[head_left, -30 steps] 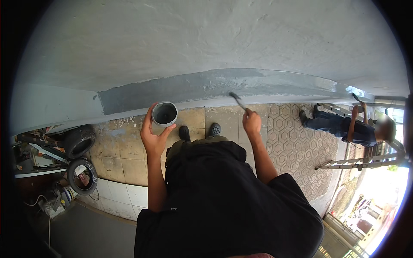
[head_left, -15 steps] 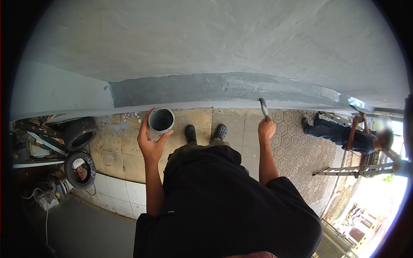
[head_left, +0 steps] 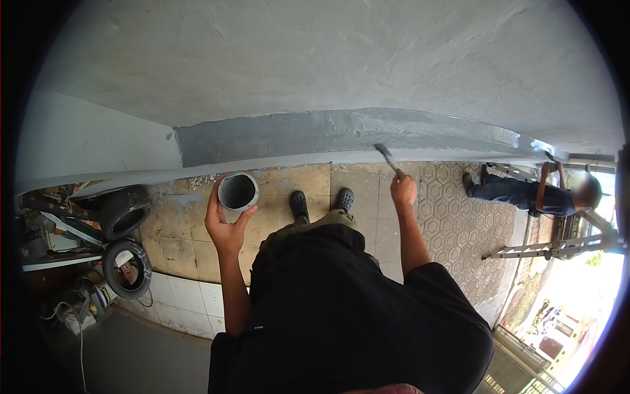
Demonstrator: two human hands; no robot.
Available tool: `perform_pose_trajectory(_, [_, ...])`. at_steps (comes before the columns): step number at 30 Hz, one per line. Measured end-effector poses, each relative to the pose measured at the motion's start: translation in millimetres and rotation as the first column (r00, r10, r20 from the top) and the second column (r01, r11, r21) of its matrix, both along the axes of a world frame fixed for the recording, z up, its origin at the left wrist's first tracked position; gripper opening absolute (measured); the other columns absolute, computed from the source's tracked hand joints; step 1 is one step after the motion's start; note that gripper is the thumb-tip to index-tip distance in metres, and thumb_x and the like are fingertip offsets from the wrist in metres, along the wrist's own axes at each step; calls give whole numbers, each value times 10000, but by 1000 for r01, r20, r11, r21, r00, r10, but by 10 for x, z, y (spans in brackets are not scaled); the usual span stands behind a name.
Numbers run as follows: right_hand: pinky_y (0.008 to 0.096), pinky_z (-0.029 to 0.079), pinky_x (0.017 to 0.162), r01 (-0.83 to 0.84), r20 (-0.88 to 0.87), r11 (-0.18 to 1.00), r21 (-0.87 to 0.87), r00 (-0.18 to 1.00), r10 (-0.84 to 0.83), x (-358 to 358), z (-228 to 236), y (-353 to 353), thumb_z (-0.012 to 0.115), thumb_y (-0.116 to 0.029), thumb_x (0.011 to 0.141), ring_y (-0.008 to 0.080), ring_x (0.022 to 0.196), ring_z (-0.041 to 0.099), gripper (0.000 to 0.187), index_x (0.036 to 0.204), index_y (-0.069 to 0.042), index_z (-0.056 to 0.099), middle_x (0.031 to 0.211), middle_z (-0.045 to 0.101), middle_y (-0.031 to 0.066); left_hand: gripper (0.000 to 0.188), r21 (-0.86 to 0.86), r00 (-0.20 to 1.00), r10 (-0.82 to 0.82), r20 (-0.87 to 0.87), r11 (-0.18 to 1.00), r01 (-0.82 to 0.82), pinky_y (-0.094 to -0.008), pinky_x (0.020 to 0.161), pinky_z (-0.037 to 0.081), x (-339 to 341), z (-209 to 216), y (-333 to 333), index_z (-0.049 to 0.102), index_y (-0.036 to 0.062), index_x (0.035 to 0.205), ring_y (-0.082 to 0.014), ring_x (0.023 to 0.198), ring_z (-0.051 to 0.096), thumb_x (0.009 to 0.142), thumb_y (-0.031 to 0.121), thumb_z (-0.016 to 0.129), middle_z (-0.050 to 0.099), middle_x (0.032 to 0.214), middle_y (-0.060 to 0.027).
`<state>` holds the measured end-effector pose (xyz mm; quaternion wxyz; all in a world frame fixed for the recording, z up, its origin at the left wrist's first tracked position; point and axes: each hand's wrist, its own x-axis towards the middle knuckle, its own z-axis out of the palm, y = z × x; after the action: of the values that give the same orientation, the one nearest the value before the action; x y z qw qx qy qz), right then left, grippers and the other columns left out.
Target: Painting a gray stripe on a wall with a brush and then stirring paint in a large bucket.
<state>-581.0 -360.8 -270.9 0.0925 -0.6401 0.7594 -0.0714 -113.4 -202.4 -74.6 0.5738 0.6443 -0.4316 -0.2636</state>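
- My left hand [head_left: 224,230] grasps a grey cup [head_left: 225,189] from its left and near sides, fingers and thumb spread around the outside. The mouth faces the camera; the amount of paint inside cannot be told.
- My right hand [head_left: 403,190] is clenched around the handle of a brush [head_left: 388,158]. The dark bristle end points away from me, up and to the left.
- The bristle end lies in line with the lower part of a dark grey band [head_left: 275,134] on the wall [head_left: 295,59]. Contact with the wall cannot be confirmed from this view.
- Step in hand, as I judge it: brushing grey coating along the band. Its right-hand portion looks shinier, probably wetter.
- Next move, as I judge it: bring the bristles flat to the band and stroke along it, keeping clear of the pale strip [head_left: 289,164] beneath. If the brush is dry, load it from the cup first; hold the cup level.
- Below the wall, my dark clogs [head_left: 298,204] stand on the tiled floor [head_left: 177,256].
- Far right, a co-worker [head_left: 505,192] stands beside a ladder [head_left: 551,249]; far left, two tyres [head_left: 143,266] rest near stored items.
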Motion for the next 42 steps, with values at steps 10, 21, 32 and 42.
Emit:
perform_pose_trajectory(10, [539,591,748,141,-107,983,117,986,-128,-181,37,-125,612,-213,964,446,865,730,301,1202,-74,733,966,724,255,833,-35,998,-54,-15,998,53,-403,1140,467,151,166,-123,525,-40,1465,-260,1291,620,714,-43,888,614,1436,-150])
perform_pose_trajectory(21, [524,598,767,-191,-94,979,68,976,197,362,103,76,599,-167,944,429,875,733,256,1105,-124,793,978,730,247,837,-75,996,-85,-1,994,85,-396,1121,485,175,98,-168,527,-34,1464,-260,1282,628,710,-49,890,610,1440,-153])
perform_pose_trajectory(32, [522,570,770,-52,10,999,2,999,52,209,-19,-145,622,-178,930,439,852,711,292,1158,-164,805,904,724,258,869,-81,995,-96,-29,992,93,-411,1139,478,157,152,-135,516,-46,1468,-269,1325,601,684,-83,889,586,1480,-169])
perform_pose_trajectory(42, [506,572,725,13,135,997,-72,991,-3,344,-42,-56,656,-161,930,419,862,729,275,1167,-126,793,923,739,252,879,-72,1000,-24,-11,997,23,-448,1179,429,248,204,36,513,-32,1474,-288,1353,575,679,-61,887,580,1490,-174])
